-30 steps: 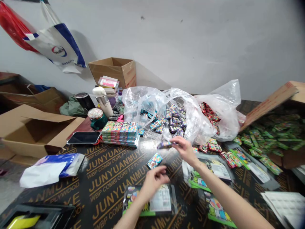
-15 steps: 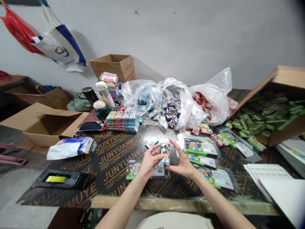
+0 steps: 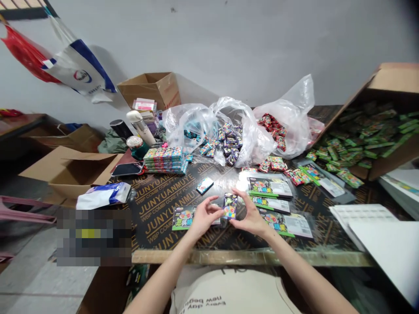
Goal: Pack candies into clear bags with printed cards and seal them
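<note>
A small dark purple candy packet with bright printing stands between my two hands just above the table. My right hand grips it, forefinger at its top corner and thumb at its bottom. At its lower left edge, the thumb of my left hand presses on it; the other fingers are curled and partly hidden. Below my left hand lies a flat printed pouch with a green strip. A small blue and white packet lies just beyond. Similar flat pouches are laid out to the right of my right hand.
Clear plastic bags of small packets stand along the back. On the right, a tipped carton spills green packets. Stacked colourful packs, a phone and an open carton are left. White sheets lie at right.
My right hand has closed onto the packet's top and bottom edges, while my left hand has drawn back to its left edge. The view has shifted slightly.
</note>
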Demonstrator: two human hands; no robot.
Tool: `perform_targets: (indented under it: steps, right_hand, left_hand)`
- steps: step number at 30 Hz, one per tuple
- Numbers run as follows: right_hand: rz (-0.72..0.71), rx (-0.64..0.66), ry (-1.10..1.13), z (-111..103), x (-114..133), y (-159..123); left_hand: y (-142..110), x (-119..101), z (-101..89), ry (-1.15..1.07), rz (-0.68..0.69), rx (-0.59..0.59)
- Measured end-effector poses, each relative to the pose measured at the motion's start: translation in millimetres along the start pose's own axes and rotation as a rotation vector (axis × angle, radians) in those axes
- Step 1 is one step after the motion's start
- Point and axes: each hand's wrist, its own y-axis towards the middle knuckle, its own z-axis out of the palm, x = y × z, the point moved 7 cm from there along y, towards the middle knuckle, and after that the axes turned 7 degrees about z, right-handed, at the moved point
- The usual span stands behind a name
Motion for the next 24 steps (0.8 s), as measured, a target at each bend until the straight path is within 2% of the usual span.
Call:
perform_targets:
  steps: [3, 4, 6, 10, 17, 18, 21, 22, 24]
  right_hand:
    - [0.029, -0.079, -0.114, -11, -20, -8]
    - [0.034, -0.078, -0.146, -10, -27, -11]
    - [0.032, -0.047, -0.208, -5, -36, -17]
    - [0.035, 0.018, -0.241, 11, -38, -21]
    - [0.076, 0.252, -0.063, 26, -34, -8]
    - [0.085, 0.23, -0.077, 25, -35, -7]
    - [0.094, 0.04, -0.149, 17, -29, -11]
    - [0.074, 0.018, -0.164, 18, -24, -13]
    - [-0.004, 0.088, -0.196, 24, -14, -15]
  left_hand:
    - [-4, -1, -11.1, 0.609, 0.228, 0.214]
    - [-6, 3, -13.3, 0.755, 0.267, 0.276]
    - [-11, 12, -16.2, 0.908, 0.292, 0.351]
    - [-14, 13, -14.4, 0.9, 0.331, 0.327]
    - [-14, 0, -11.5, 0.793, 0.371, 0.282]
    - [-13, 0, -13.2, 0.775, 0.362, 0.261]
    - [-7, 0, -20.3, 0.734, 0.323, 0.158]
    - [-5, 1, -21.4, 0.727, 0.312, 0.136]
    - [-1, 3, -19.9, 0.725, 0.306, 0.13]
